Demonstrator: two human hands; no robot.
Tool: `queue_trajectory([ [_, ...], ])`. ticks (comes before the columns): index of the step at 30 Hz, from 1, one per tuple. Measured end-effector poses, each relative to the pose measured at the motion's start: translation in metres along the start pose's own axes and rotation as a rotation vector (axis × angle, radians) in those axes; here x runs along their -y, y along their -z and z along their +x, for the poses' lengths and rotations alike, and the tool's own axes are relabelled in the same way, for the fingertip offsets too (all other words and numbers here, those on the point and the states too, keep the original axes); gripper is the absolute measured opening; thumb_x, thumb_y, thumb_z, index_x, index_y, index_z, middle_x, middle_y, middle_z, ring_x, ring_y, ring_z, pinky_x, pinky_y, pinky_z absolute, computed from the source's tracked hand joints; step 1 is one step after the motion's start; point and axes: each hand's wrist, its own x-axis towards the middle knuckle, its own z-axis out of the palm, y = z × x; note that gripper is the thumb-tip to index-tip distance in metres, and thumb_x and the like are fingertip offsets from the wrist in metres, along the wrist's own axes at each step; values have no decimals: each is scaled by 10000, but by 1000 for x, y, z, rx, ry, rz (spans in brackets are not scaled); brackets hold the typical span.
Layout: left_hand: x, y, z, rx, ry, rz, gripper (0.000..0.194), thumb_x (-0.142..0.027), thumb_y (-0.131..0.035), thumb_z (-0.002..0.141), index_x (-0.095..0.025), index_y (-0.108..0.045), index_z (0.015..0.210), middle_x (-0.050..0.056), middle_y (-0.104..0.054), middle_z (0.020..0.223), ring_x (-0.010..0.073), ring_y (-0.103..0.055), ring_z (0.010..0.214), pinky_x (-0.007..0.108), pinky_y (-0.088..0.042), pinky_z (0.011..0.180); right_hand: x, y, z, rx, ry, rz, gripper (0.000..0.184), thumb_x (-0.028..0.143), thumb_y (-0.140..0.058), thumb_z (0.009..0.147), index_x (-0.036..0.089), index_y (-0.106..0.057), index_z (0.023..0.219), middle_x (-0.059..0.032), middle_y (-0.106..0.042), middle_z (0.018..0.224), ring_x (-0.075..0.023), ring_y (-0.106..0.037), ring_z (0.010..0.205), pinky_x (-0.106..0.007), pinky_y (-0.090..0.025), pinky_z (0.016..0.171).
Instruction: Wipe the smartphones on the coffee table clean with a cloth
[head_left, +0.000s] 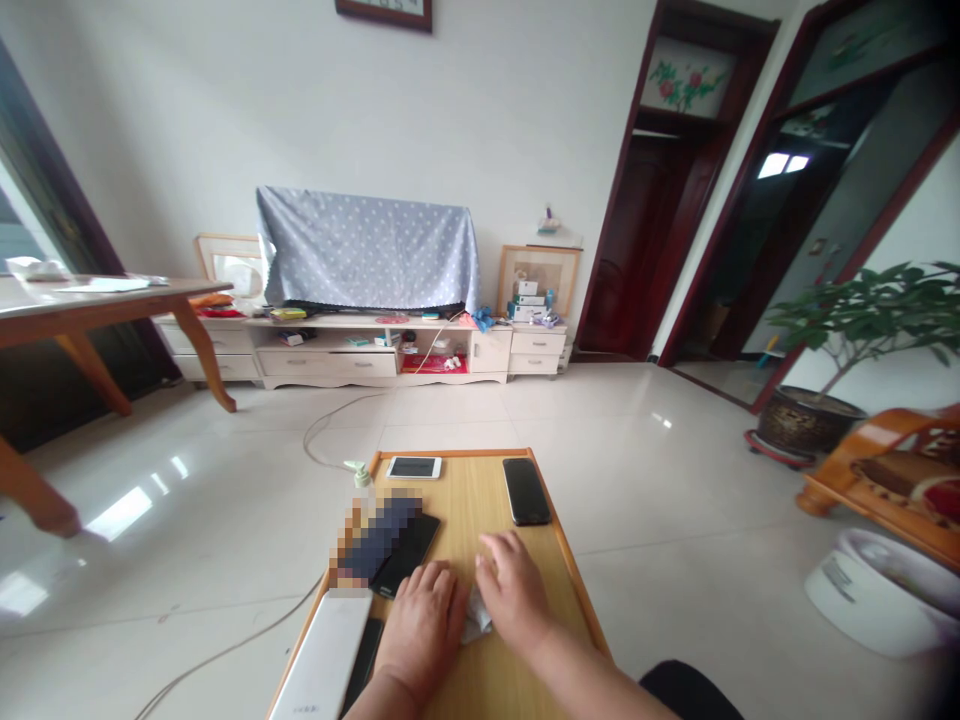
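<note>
Two hands at work over a low table, seen from the wearer's head. The table (469, 492) is crowded along its left side; a wide sweep of the left forearm could push the white box (324, 650) over the rim. The left hand (424, 608) lies palm down, fingers together and bent; the right hand (514, 588) is narrow, loosely curled. Whether either grips anything cannot be told. A forward shove of the left fingers could jolt the dark device (414, 550) just ahead; a careless reach by the right could nudge the black phone (526, 490) toward the edge. The crumpled sheet (477, 622), smallest, rests on the tabletop between the hands, and opposed pulls might tear it. It appears pale grey-white, creased and partly covered; its material is unclear.
</note>
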Motion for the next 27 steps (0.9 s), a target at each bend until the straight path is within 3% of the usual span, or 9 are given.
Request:
queue_trajectory([
  [4,1,-6,-2,11,27,41,276,-224,-383,987,-221,-640,1088,83,-651,1177,228,-589,1092,384,-437,966,27,-6,-50,137,46,57,271,141,-471,912,240,-635,1103,-61,-634,1034,-203,-620,925,-303,-490,846],
  [8,-2,-6,-6,23,51,49,283,-181,-392,960,-206,-632,1108,92,-647,1208,234,-588,1112,399,-436,982,35,2,-59,199,42,-19,223,123,-486,893,226,-636,1022,-65,-648,1008,-204,-626,891,-292,-474,807],
  [11,-8,0,-10,14,30,49,260,-209,-402,963,-209,-636,1079,100,-640,1218,241,-586,1112,404,-437,980,31,14,-60,246,48,-119,181,125,-487,890,227,-629,932,-54,-646,948,-197,-626,820,-280,-433,723],
  [19,-23,19,-28,-29,27,64,251,-245,-381,975,-215,-630,985,97,-639,1120,231,-585,1021,383,-440,913,5,50,-77,251,-68,-249,257,111,-402,962,239,-625,949,-39,-610,979,-141,-599,711,-282,-283,595],
  [27,-31,25,-45,-8,101,60,215,-306,-448,953,-219,-645,966,101,-639,1039,241,-578,977,394,-428,899,1,50,-92,247,-50,-256,232,151,-421,985,235,-636,1010,-42,-597,1015,-139,-578,727,-289,-251,593],
])
